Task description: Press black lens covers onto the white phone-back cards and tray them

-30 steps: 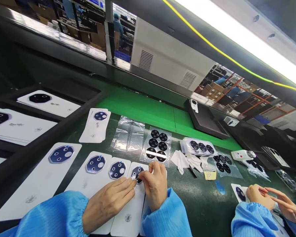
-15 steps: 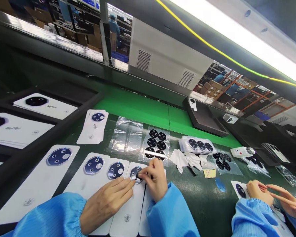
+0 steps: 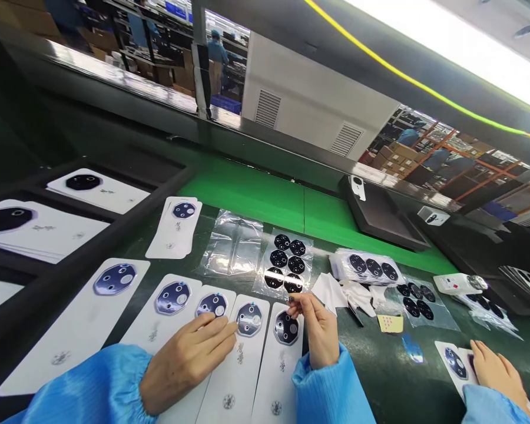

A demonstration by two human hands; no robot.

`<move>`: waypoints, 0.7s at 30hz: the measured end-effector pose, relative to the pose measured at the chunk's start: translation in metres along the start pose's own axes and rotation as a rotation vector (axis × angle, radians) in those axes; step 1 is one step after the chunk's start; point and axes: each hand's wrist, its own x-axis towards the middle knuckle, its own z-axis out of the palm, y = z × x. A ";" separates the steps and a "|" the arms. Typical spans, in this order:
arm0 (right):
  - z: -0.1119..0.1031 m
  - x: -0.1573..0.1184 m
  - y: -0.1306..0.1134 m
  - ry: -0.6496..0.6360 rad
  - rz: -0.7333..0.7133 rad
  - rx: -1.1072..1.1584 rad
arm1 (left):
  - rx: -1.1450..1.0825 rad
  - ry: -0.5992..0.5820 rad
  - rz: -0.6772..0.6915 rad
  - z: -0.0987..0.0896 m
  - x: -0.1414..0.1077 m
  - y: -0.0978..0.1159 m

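My left hand [image 3: 189,360] lies flat, palm down, on the white panels, its fingertips just below a dark blue octagonal disc [image 3: 211,304]. Over the upper right of the rightmost panel [image 3: 277,371], my right hand [image 3: 314,323] pinches a small dark object too small to name. That panel has a black octagonal disc [image 3: 286,327] with round holes. Between the hands, another panel [image 3: 236,374] bears a dark blue disc [image 3: 249,319] with a pale round spot. Two more panels with blue discs lie to the left.
Clear film [image 3: 232,243], a sheet of black discs [image 3: 284,262], white cloths [image 3: 329,291] and a stack of disc sheets [image 3: 364,267] lie behind. Black trays [image 3: 168,176] hold panels at left. Another person's hand [image 3: 499,371] is at right beside a white bottle [image 3: 459,283].
My right hand has moved right, off the disc between my hands, to above the rightmost panel, uncovering its black disc. My left hand stays on the panels. The other person's hands have shifted.
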 end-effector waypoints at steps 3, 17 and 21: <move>0.005 -0.002 -0.001 0.055 0.056 0.077 | 0.007 -0.001 -0.015 -0.001 0.002 -0.002; 0.011 -0.005 0.003 0.053 0.137 0.150 | -0.026 -0.055 -0.081 0.006 -0.008 -0.003; 0.008 -0.004 0.003 0.021 0.059 0.045 | -0.029 -0.068 -0.075 0.006 -0.008 -0.003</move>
